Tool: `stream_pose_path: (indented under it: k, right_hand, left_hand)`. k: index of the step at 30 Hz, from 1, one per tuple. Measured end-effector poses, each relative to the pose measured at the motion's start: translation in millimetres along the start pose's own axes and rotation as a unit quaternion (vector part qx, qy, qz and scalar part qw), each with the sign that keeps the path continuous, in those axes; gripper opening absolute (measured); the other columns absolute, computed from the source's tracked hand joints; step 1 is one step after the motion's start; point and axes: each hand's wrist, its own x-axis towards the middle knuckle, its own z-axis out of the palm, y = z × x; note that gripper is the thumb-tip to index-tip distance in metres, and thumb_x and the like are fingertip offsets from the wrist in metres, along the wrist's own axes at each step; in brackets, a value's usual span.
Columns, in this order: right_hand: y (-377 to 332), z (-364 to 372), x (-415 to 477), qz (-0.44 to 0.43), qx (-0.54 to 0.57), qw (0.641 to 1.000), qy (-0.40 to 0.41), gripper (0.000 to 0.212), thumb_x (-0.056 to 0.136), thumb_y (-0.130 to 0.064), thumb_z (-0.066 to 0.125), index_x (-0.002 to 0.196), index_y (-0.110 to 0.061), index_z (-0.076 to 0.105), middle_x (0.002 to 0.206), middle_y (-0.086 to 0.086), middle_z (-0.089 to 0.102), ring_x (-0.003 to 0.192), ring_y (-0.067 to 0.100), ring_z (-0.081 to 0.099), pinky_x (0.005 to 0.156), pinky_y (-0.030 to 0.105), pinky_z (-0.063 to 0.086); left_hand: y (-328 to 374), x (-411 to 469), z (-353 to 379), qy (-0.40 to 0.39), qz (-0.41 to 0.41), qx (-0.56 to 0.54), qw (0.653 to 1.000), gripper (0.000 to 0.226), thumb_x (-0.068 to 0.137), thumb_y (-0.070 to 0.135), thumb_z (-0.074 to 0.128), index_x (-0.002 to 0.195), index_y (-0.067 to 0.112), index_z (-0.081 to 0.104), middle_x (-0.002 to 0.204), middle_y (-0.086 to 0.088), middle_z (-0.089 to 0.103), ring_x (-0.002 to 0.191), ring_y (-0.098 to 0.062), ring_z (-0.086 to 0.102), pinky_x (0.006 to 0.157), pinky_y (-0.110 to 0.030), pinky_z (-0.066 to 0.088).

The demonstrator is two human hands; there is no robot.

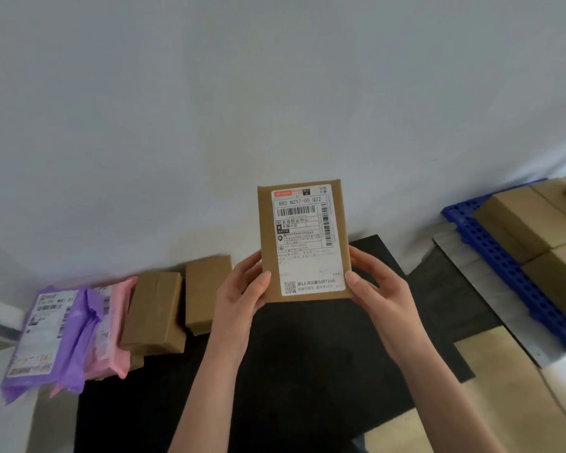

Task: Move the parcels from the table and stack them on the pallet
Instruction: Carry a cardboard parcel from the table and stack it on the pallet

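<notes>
- This looks like a parcel-sorting corner of a small warehouse or courier depot rather than a home or office.
- A blue plastic pallet (507, 266) with a perforated deck sits at the right, loaded with plain brown cartons (523, 223).
- On the dark-topped desk (307, 371), brown boxes (154, 308) stand in a row beside purple mailer bags (76, 341) and pink mailer bags (118, 325), some with printed labels.
- The parcel (303, 243) held up in both hands carries a shipping label (304, 237) with barcodes, a routing code and a QR code.
- The wall (275, 93) behind is bare and pale grey, and flattened cardboard (504, 403) lies on the floor.
</notes>
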Motion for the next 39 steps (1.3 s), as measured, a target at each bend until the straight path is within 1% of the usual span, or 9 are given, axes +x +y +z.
stream_pose_path:
  k: [5, 9, 12, 16, 20, 22, 30, 34, 39]
  right_hand:
    - [6, -25, -19, 0.022, 0.007, 0.998, 0.056, 0.048, 0.069, -0.039, 0.066, 0.116, -0.031, 0.062, 0.107, -0.007, 0.072, 0.101, 0.013, 0.068, 0.096, 0.046, 0.052]
    - [7, -49, -36, 0.024, 0.02, 0.997, 0.077, 0.05, 0.071, -0.038, 0.066, 0.12, -0.027, 0.061, 0.11, -0.003, 0.071, 0.104, 0.016, 0.068, 0.095, 0.046, 0.053]
    - [7, -76, -50, 0.019, 0.032, 0.995, 0.093, 0.052, 0.075, -0.036, 0.064, 0.124, -0.022, 0.06, 0.111, 0.0, 0.071, 0.104, 0.018, 0.068, 0.095, 0.044, 0.053]
    - [7, -121, -75, 0.014, 0.048, 0.992, 0.115, 0.051, 0.075, -0.036, 0.063, 0.124, -0.023, 0.06, 0.11, 0.001, 0.071, 0.103, 0.018, 0.068, 0.09, 0.037, 0.055]
    - [9, -176, -104, 0.013, 0.054, 0.99, 0.131, 0.049, 0.076, -0.035, 0.062, 0.124, -0.023, 0.06, 0.108, -0.002, 0.072, 0.101, 0.015, 0.069, 0.082, 0.027, 0.058]
    - [10, -206, -121, 0.014, 0.058, 0.989, 0.138, 0.046, 0.076, -0.034, 0.062, 0.122, -0.025, 0.061, 0.106, -0.003, 0.073, 0.099, 0.014, 0.07, 0.077, 0.022, 0.057]
    - [17, -323, -189, 0.057, 0.074, 0.981, 0.172, 0.053, 0.066, -0.046, 0.068, 0.117, -0.031, 0.066, 0.113, 0.002, 0.07, 0.105, 0.019, 0.067, 0.089, 0.037, 0.053]
    - [20, -367, -217, 0.063, 0.08, 0.978, 0.185, 0.051, 0.06, -0.05, 0.071, 0.109, -0.034, 0.07, 0.111, -0.001, 0.072, 0.105, 0.018, 0.067, 0.09, 0.038, 0.052]
    - [33, -404, -242, 0.075, 0.094, 0.972, 0.204, 0.041, 0.074, -0.044, 0.077, 0.113, -0.035, 0.069, 0.116, 0.001, 0.069, 0.106, 0.02, 0.066, 0.091, 0.039, 0.052]
  left_hand:
    - [-10, -9, 29, -0.031, -0.025, 0.012, 0.999, 0.04, 0.077, 0.041, 0.069, 0.114, 0.032, 0.059, 0.109, 0.005, 0.07, 0.107, -0.014, 0.065, 0.097, -0.047, 0.049]
    - [-11, -15, 55, -0.05, -0.025, 0.037, 0.998, 0.058, 0.063, 0.05, 0.075, 0.115, 0.032, 0.058, 0.11, 0.005, 0.07, 0.107, -0.014, 0.064, 0.097, -0.048, 0.048]
    - [-13, -22, 81, -0.074, -0.017, 0.056, 0.996, 0.064, 0.058, 0.055, 0.068, 0.116, 0.03, 0.058, 0.111, 0.004, 0.07, 0.108, -0.016, 0.064, 0.094, -0.046, 0.05]
    - [-20, -39, 128, -0.098, -0.015, 0.07, 0.993, 0.066, 0.058, 0.058, 0.066, 0.117, 0.03, 0.058, 0.111, 0.004, 0.069, 0.106, -0.013, 0.065, 0.092, -0.04, 0.052]
    - [-32, -67, 183, -0.116, -0.027, 0.078, 0.99, 0.049, 0.071, 0.055, 0.069, 0.113, 0.032, 0.057, 0.11, 0.005, 0.069, 0.103, -0.011, 0.065, 0.09, -0.036, 0.053]
    - [-40, -83, 212, -0.126, -0.033, 0.079, 0.988, 0.051, 0.066, 0.053, 0.065, 0.112, 0.032, 0.057, 0.109, 0.004, 0.07, 0.102, -0.011, 0.066, 0.089, -0.034, 0.053]
    - [-79, -148, 320, -0.156, -0.063, 0.066, 0.984, 0.05, 0.065, 0.046, 0.061, 0.113, 0.031, 0.057, 0.107, 0.004, 0.069, 0.096, -0.008, 0.067, 0.086, -0.03, 0.054]
    - [-92, -175, 361, -0.176, -0.07, 0.071, 0.979, 0.056, 0.065, 0.046, 0.061, 0.118, 0.027, 0.055, 0.108, 0.002, 0.069, 0.096, -0.008, 0.067, 0.089, -0.033, 0.054]
    - [-105, -191, 399, -0.195, -0.079, 0.094, 0.973, 0.065, 0.062, 0.049, 0.061, 0.121, 0.024, 0.055, 0.109, -0.002, 0.069, 0.095, -0.011, 0.068, 0.081, -0.028, 0.056]
